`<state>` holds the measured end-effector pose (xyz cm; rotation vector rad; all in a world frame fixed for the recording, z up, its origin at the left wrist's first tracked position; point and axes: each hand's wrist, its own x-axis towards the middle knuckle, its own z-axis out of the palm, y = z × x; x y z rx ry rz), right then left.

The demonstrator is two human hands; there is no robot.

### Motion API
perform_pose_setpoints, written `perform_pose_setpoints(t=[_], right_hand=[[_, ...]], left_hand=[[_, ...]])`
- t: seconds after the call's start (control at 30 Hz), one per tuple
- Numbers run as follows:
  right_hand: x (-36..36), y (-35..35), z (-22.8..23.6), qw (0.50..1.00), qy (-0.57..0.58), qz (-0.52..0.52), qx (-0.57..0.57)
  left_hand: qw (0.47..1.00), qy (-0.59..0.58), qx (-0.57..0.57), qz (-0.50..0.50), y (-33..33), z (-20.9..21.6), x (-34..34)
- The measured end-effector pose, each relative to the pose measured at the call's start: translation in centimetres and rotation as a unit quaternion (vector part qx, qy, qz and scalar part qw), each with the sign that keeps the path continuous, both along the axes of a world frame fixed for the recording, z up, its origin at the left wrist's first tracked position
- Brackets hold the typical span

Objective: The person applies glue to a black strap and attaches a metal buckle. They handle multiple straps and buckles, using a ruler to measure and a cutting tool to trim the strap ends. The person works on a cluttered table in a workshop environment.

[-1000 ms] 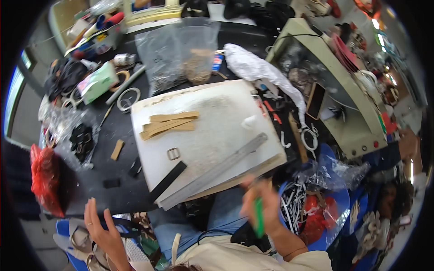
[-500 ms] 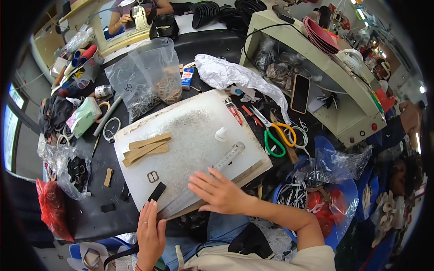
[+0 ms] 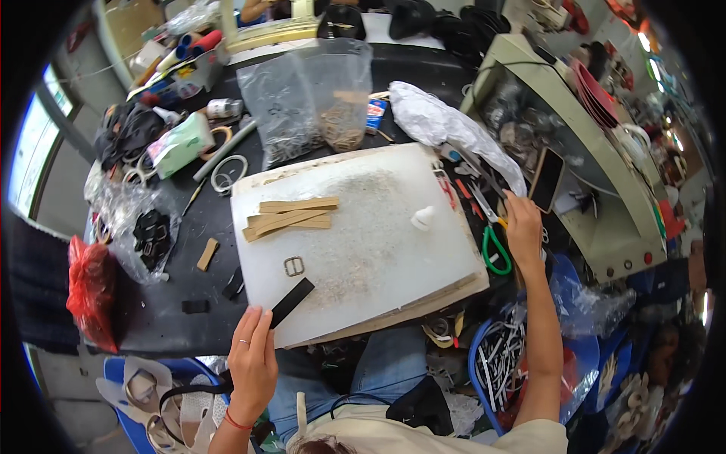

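Observation:
At the near left corner of the white cutting board, my left hand has its fingers together on the lower end of a short black strap. The strap slants across the board's corner. A metal slider buckle lies just beyond it, with several tan strips in a loose pile farther back. My right hand reaches out to the right of the board, fingers closed on a thin greyish strip that looks like the ruler. Green-handled scissors lie beside that hand, partly hidden by it.
A small white lump sits on the board. Behind stand clear plastic bags and white crumpled wrapping. A phone leans by a beige cabinet. A blue basket holds strips; a red bag lies far left.
My right hand has left the board and swung right and away, beside the scissors. The ruler is off the board. My view has shifted, and more of the black strap shows by my left hand.

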<state>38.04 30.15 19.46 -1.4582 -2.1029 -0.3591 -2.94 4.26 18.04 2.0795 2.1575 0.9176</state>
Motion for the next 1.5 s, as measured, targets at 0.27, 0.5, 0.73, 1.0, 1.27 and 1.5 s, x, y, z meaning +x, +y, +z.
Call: perform_pose_setpoints(t=[0.27,0.5,0.73,1.0,1.27,1.5], right_hand=[[-11.0,-7.7,2.0,0.986,0.113,0.12,-0.005],[-21.7,-13.9,0.1,0.906,0.112,0.324,-0.25],[-19.1,-13.7,-0.7,0.651,0.551,0.184,-0.489],[-21.5,-16.0,1.1,0.587,0.564,0.172,-0.554],[-23.5,-16.8,0.7,0.56,0.586,0.111,-0.575],[-24.3,-17.3,0.8,0.622,0.575,0.11,-0.519]], left_hand=[[0.993,-0.091,-0.012,-0.077,1.2,2.5,-0.4],[0.977,-0.141,0.006,-0.162,7.4,3.4,-0.7],[0.988,0.031,-0.04,-0.149,9.9,2.7,-1.0],[0.837,-0.537,-0.107,0.0,6.6,1.7,0.4],[0.838,-0.543,0.051,0.021,5.5,0.7,3.6],[0.918,-0.385,0.092,0.019,5.6,0.6,3.8]])
